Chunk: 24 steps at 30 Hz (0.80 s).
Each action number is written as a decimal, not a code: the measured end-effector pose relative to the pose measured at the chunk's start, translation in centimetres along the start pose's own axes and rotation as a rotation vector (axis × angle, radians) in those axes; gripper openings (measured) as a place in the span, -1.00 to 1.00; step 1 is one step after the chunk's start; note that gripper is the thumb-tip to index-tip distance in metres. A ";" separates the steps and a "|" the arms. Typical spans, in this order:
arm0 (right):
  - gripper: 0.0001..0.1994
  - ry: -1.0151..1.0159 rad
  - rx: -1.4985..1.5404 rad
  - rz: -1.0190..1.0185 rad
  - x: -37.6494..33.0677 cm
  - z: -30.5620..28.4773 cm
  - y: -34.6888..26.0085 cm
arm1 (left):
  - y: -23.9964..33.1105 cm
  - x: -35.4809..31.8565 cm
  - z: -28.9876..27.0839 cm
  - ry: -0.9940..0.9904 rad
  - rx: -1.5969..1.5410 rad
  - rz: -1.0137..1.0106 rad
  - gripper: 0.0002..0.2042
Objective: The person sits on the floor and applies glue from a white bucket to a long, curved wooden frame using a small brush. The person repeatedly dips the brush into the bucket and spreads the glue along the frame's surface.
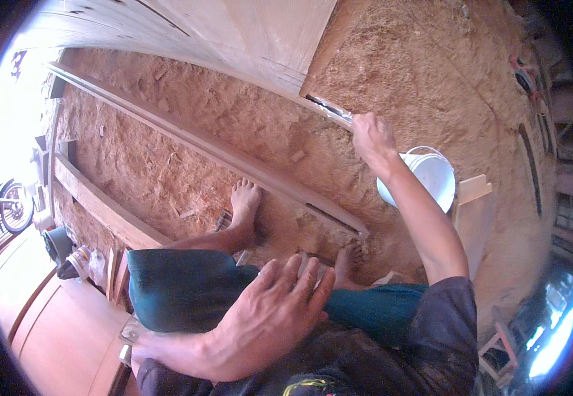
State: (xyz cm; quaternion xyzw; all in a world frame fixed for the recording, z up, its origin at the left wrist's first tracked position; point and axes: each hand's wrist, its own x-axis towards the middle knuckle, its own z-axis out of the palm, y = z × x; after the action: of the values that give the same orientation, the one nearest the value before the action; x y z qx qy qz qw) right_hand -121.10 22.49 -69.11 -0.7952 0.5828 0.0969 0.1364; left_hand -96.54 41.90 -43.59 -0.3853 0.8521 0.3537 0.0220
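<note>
My right hand (pixel 373 140) reaches forward, its fingers closed at the end of a long, narrow slot (pixel 328 109) smeared with white. The slot lies along the near edge of a large pale wooden panel (pixel 253 36). Whatever the fingers pinch is hidden by the hand. My left hand (pixel 276 310) is held over my lap, back upward, fingers stretched and slightly apart, with no grip showing. A pale object shows partly beyond its fingertips; its kind is unclear. Below the panel, a long wooden beam (pixel 214 152) has a dark slot near its right end.
A white bucket (pixel 425 177) with a wire handle stands beside my right forearm. Sawdust-covered ground (pixel 425 66) spreads around my bare feet. Another wooden beam (pixel 105 201) lies left. Containers (pixel 75 261) and curved wooden pieces (pixel 68 330) are at lower left; a motorcycle wheel (pixel 16 206) is farther off.
</note>
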 end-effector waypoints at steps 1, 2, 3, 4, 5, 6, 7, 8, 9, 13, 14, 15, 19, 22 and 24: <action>-0.80 -0.022 -0.022 0.012 -0.7 -0.6 0.4 | 0.1 0.0 -0.1 -0.002 0.011 0.003 -0.34; -0.80 -0.045 -0.043 0.025 -1.3 -0.9 0.8 | 0.1 0.1 -0.3 -0.005 0.021 0.006 -0.34; -0.80 -0.028 -0.050 0.018 -1.7 -0.8 1.2 | 0.1 0.1 -0.4 -0.008 0.031 0.010 -0.34; -0.79 -0.006 -0.055 0.011 -2.0 -0.9 1.4 | 0.2 0.1 -0.4 -0.001 0.033 0.013 -0.33; -0.79 0.015 -0.060 0.003 -2.3 -1.0 1.6 | 0.2 0.0 -0.3 0.005 0.034 0.017 -0.33; -0.79 0.002 -0.044 0.020 -2.7 -1.2 2.1 | 0.3 0.0 -0.2 0.011 0.036 0.020 -0.32; -0.79 -0.013 -0.024 0.032 -3.1 -2.3 1.9 | 0.3 -0.1 -0.2 0.008 0.032 0.014 -0.31; -0.80 -0.028 -0.004 0.044 -3.4 -3.2 1.7 | 0.3 -0.1 -0.3 0.006 0.029 0.007 -0.30; -0.79 -0.011 -0.006 0.008 -3.6 -3.7 1.8 | 0.4 -0.2 -0.4 0.003 0.025 -0.002 -0.30; -0.78 0.074 0.059 -0.073 -4.0 -4.8 2.2 | 0.7 -0.1 -0.4 -0.033 0.058 0.000 -0.39; -0.78 0.099 0.098 -0.087 -3.8 -4.9 1.5 | 0.7 -0.2 -0.4 -0.029 0.060 0.000 -0.39; -0.78 0.121 0.087 -0.099 -3.5 -4.4 1.5 | 0.6 -0.1 -0.3 -0.023 0.066 0.008 -0.38; -0.77 0.143 0.077 -0.135 -1.4 -2.2 0.3 | 0.8 -0.3 0.2 -0.008 0.092 0.002 -0.38; -0.78 0.144 0.164 -0.080 0.6 0.4 0.5 | 1.0 -0.1 0.4 -0.015 0.110 0.030 -0.39; -0.78 0.155 0.148 -0.101 1.3 1.4 -0.6 | 0.9 -0.4 0.3 -0.017 0.123 0.031 -0.39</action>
State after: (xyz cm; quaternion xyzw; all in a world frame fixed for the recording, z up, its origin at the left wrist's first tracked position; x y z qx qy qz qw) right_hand -120.17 21.94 -70.80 -0.8164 0.5563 -0.0156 0.1540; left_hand -96.91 42.70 -43.18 -0.3671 0.8777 0.3043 0.0472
